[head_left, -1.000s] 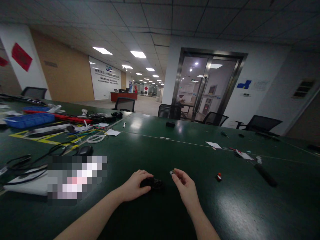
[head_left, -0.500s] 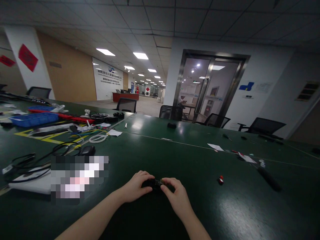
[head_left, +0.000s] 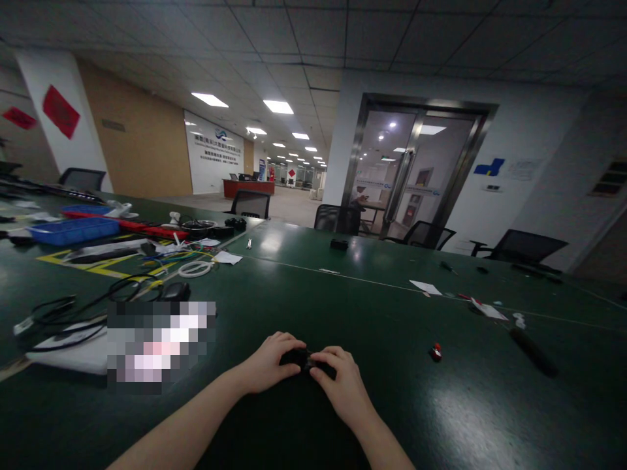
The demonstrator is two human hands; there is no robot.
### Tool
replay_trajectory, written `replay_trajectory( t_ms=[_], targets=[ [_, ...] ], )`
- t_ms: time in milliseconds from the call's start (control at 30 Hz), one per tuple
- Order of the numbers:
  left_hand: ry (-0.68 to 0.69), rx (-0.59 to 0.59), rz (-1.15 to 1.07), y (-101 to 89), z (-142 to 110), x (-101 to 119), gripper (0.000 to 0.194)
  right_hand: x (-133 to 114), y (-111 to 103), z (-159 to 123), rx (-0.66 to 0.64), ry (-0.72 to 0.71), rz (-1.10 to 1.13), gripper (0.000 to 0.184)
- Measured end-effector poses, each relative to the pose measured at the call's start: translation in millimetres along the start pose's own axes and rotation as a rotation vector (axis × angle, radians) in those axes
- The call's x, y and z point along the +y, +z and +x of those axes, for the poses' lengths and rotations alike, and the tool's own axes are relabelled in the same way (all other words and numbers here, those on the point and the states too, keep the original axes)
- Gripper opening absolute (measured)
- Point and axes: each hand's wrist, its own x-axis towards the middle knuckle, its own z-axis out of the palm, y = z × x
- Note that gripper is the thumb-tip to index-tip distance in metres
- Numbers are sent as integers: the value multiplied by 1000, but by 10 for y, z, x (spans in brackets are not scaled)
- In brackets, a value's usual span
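Low over the green table, both of my hands meet around a small dark object (head_left: 304,359), black with a lighter bit near its middle; its kind cannot be made out. My left hand (head_left: 272,363) grips its left end between thumb and fingers. On the other end, the thumb and curled fingers of my right hand (head_left: 340,375) are closed. My fingers cover much of the object. Off to the right, a small red and dark item (head_left: 435,352) lies alone on the table.
A white box-like item (head_left: 73,352), black cables (head_left: 88,303) and a black mouse-like device (head_left: 175,292) lie left. Beyond are a blue tray (head_left: 73,231) and a coiled white cable (head_left: 194,269). At right lie a dark rod-shaped handle (head_left: 533,352) and paper (head_left: 426,287).
My right hand has shifted slightly left, nearer my left hand, and both keep hold of the dark object. The surroundings sit a little further right in view.
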Motion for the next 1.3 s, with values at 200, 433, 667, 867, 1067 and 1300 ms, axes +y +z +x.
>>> replay_trajectory(
  t_ms=[200,433,667,867,1067,1300],
  targets=[
    [-19,-13,-10,-18,2,65,41,15,-9,-8,4,-13,-25,24],
    [-23,-21,-19,-8,7,48,41,-33,-55,-47,-33,5,-9,25],
    [-15,-14,-21,-2,-2,47,41,-14,-71,-65,-17,-21,-6,26],
    [-12,-13,-7,-16,0,61,41,4,-67,-62,-24,-25,8,31],
    [-19,-8,3,-6,14,57,40,45,-63,-48,-31,-45,-3,35],
    [-39,-17,4,-24,16,101,39,100,-111,-68,-25,0,136,48]
  ],
)
